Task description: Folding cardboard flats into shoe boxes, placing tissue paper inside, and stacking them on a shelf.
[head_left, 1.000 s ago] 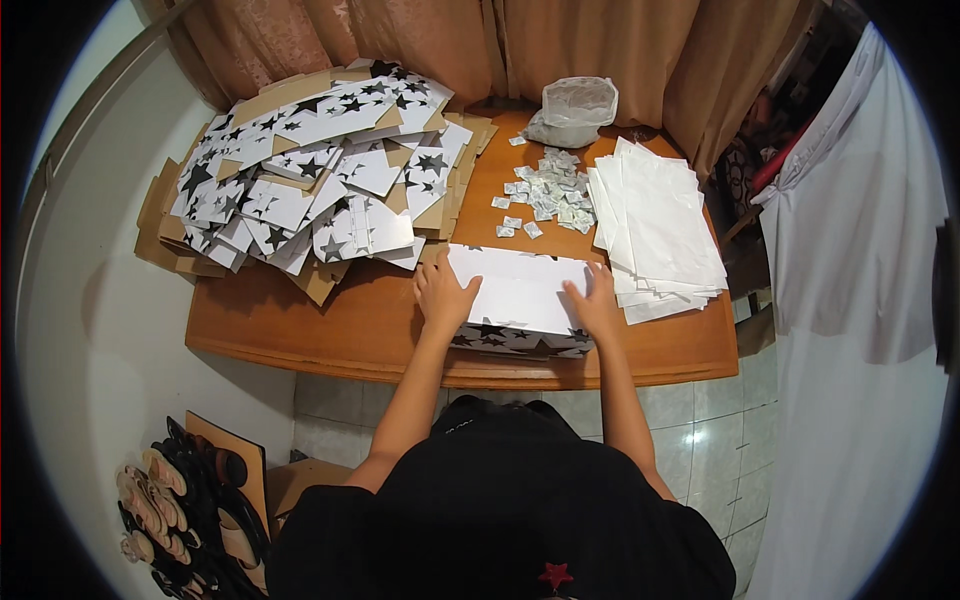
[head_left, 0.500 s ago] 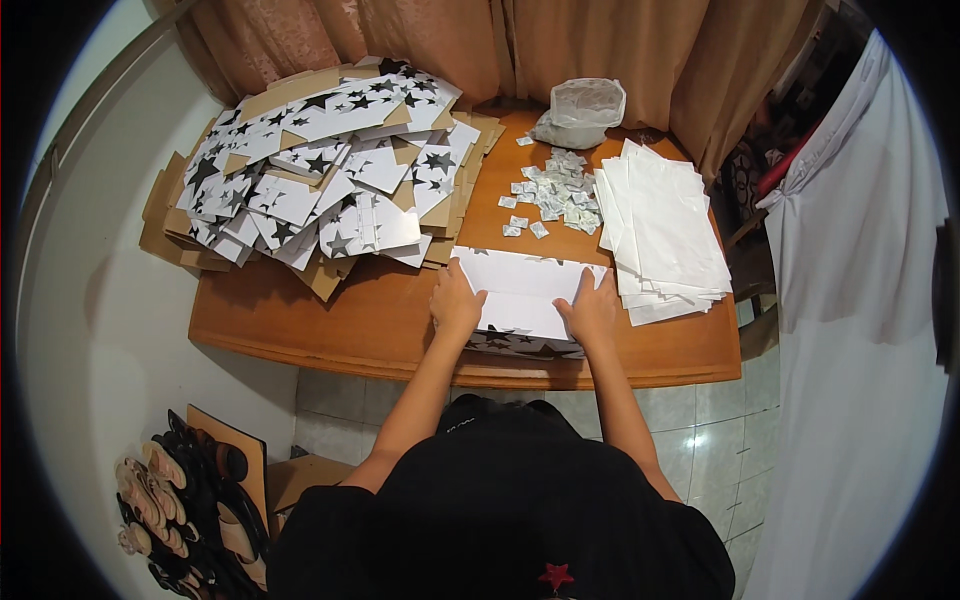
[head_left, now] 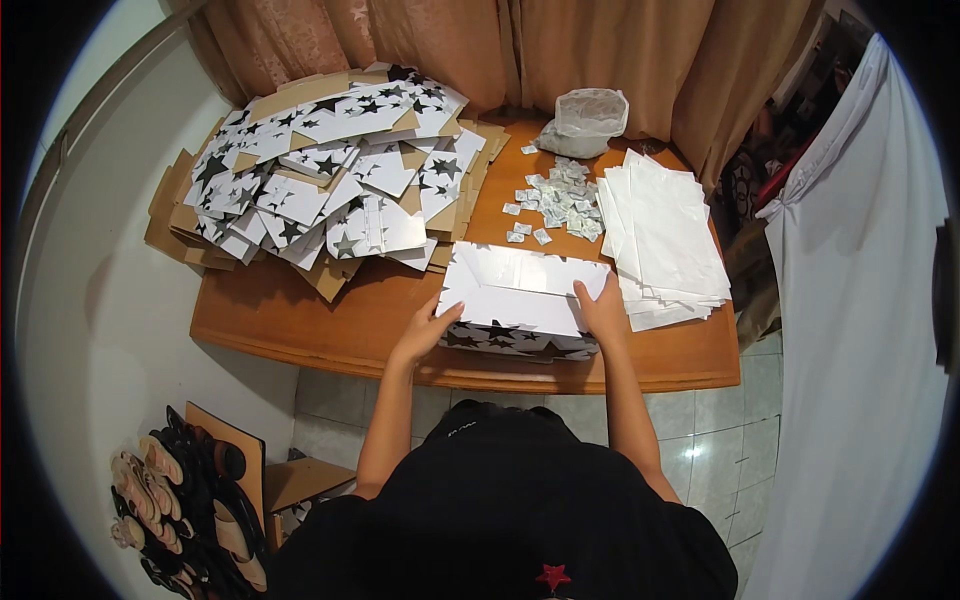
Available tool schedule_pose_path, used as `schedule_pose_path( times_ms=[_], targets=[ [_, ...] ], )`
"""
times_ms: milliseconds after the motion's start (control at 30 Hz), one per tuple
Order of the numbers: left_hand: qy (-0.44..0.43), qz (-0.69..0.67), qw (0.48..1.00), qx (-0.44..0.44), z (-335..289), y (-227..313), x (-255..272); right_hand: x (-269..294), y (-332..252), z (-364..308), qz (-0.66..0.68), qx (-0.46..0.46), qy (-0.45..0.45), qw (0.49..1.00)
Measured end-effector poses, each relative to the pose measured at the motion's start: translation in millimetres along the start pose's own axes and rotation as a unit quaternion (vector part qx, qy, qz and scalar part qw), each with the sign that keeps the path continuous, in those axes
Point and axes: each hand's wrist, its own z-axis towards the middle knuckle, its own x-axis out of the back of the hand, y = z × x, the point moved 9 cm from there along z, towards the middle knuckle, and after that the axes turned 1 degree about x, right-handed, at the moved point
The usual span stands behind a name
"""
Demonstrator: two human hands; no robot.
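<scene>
- Star-printed box sits at the table's near edge, just right of the heap of flat star cartons.
- Left hand and right hand press its sides, fingers spread flat.
- Uneven pressure may buckle a flap or nudge it off the edge.

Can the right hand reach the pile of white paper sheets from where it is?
Probably yes. The right hand rests on the right end of the star-printed box, and the stack of white sheets lies right beside it on the table, with nothing between them.
</scene>
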Motion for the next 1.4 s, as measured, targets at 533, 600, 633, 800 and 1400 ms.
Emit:
schedule_pose_path(
  times_ms=[533, 600, 633, 800, 1400],
  targets=[
    [0.330, 0.370, 0.629, -0.598, -153.8, 210.4, -45.3, 9.1, -78.3, -1.4, 0.204, 0.064, -0.145, 0.966],
    [0.267, 0.445, 0.628, -0.580, -137.3, 195.3, -71.0, 19.0, -104.7, -22.5, 0.458, -0.043, -0.244, 0.854],
    [0.219, 0.487, 0.639, -0.554, -128.0, 187.4, -86.2, 20.6, -100.8, -21.6, 0.451, -0.055, -0.238, 0.859],
    [0.182, 0.548, 0.628, -0.522, -96.5, 145.5, -132.5, 1.9, -73.0, -25.2, 0.412, -0.134, -0.267, 0.861],
    [-0.179, 0.243, 0.857, -0.417, -63.2, 94.6, -135.1, -60.5, 69.2, 17.4, 0.459, -0.140, -0.193, 0.856]
  ],
)
